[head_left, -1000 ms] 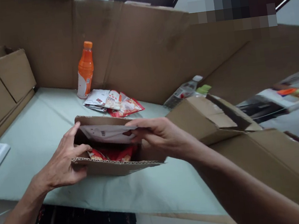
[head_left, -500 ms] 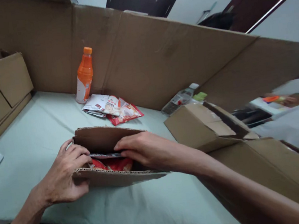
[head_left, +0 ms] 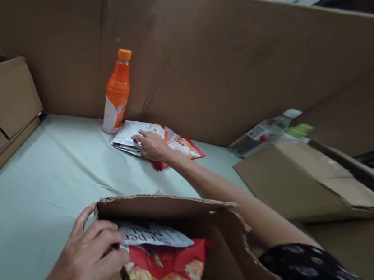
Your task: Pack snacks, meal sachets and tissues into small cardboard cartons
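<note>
An open cardboard box (head_left: 167, 203) stands close in front of me. My left hand (head_left: 86, 261) is closed on its left wall, with fingertips reaching inside. In the box lie a red food packet (head_left: 168, 265) and, above it, a pale blue packet (head_left: 154, 235) with dark lettering. Farther back, my right hand (head_left: 151, 144) rests over a group of packets, its fingers apart and touching a white packet (head_left: 131, 131). A red and white packet (head_left: 188, 148) lies partly under that hand and wrist. No packet is lifted in the right hand.
An orange bottle (head_left: 117, 94) stands behind the packets, against a tall cardboard wall (head_left: 232, 61). A clear plastic bottle (head_left: 267, 130) leans at the right, behind another cardboard box (head_left: 281, 183). More cardboard boxes (head_left: 4, 96) stand at the left on the pale green cloth (head_left: 41, 176).
My right hand has left the box and reached forward to the packets at the back. The left hand keeps hold of the box, which now appears nearer, with its contents more visible.
</note>
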### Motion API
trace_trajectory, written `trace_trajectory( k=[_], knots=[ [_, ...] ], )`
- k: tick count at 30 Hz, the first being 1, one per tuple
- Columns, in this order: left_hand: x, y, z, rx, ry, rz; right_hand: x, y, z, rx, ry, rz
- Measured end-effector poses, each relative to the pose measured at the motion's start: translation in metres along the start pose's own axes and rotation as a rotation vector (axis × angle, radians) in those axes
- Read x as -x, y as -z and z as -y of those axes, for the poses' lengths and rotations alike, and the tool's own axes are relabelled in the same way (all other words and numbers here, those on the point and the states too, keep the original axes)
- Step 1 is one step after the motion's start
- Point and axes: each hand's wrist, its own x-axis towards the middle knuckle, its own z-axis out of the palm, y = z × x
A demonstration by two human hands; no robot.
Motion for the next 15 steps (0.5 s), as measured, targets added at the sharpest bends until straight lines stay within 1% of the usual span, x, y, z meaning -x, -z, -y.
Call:
trace_trajectory(
  k=[1,3,5,6,8,10,11,13,15],
  knots=[
    [0.001,-0.002,0.002,-0.02,-0.01,-0.01,-0.006,-0.007,-0.002,-0.002,0.0,0.0],
    [0.002,-0.005,0.005,-0.021,-0.012,-0.017,-0.011,-0.012,-0.005,-0.016,-0.005,-0.019],
    [0.002,-0.005,0.005,-0.023,-0.006,-0.01,-0.004,-0.009,-0.009,-0.036,-0.012,-0.07],
    [0.002,-0.005,0.005,-0.029,-0.002,-0.002,0.004,-0.005,-0.011,-0.045,-0.015,-0.102],
    [0.002,-0.003,0.002,-0.039,0.008,0.012,0.032,0.006,-0.014,-0.053,-0.007,-0.17],
    [0.0,0.001,-0.003,-0.013,0.034,0.023,0.073,0.015,-0.019,-0.102,0.023,-0.243],
    [-0.001,0.004,-0.005,0.022,0.048,0.029,0.097,0.018,-0.022,-0.156,0.026,-0.256],
    [-0.004,0.011,-0.01,0.097,0.066,0.044,0.143,0.023,-0.029,-0.291,-0.008,-0.207],
    [-0.005,0.018,-0.013,0.131,0.047,0.071,0.179,0.023,-0.038,-0.386,-0.102,-0.08]
  ],
)
